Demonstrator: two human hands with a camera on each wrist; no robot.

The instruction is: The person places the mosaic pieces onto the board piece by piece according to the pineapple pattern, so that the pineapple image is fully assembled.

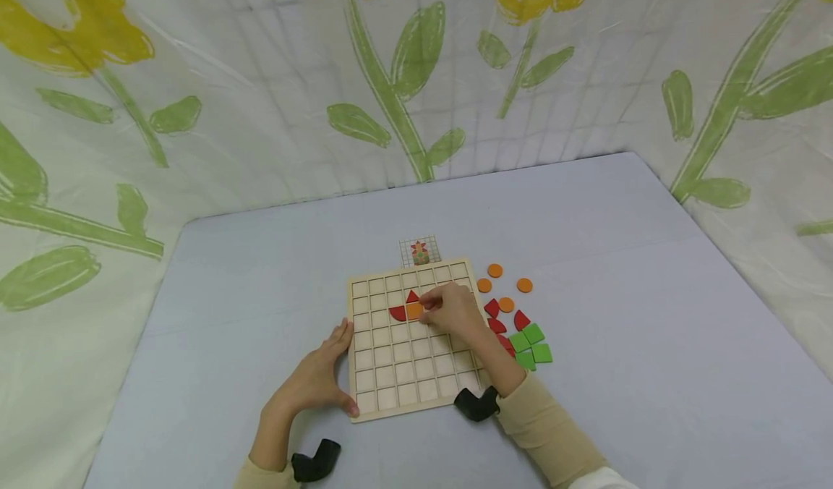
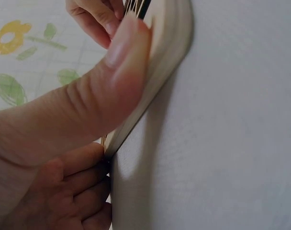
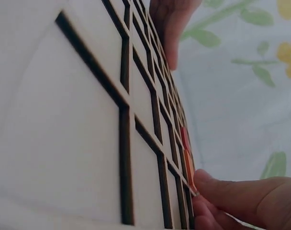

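A square wooden grid board [image 1: 390,359] lies on the table. My left hand [image 1: 319,377] rests along its left side with fingers extended, the thumb [image 2: 121,62] pressing at the near left corner. In its upper middle cells sit an orange square [image 1: 413,311], a red quarter-circle [image 1: 398,314] to its left and a red triangle [image 1: 413,296] above. My right hand [image 1: 455,312] reaches over the board and pinches a small red piece, mostly hidden by the fingers, just right of the orange square. In the right wrist view its thumb [image 3: 217,189] is low against the grid beside the orange square.
A small pattern card [image 1: 419,252] lies at the board's far edge. Right of the board are several orange discs [image 1: 524,285], red quarter-circles [image 1: 522,320] and green squares [image 1: 541,353], some partly behind the right forearm. A flower-printed curtain [image 1: 260,113] stands behind the table.
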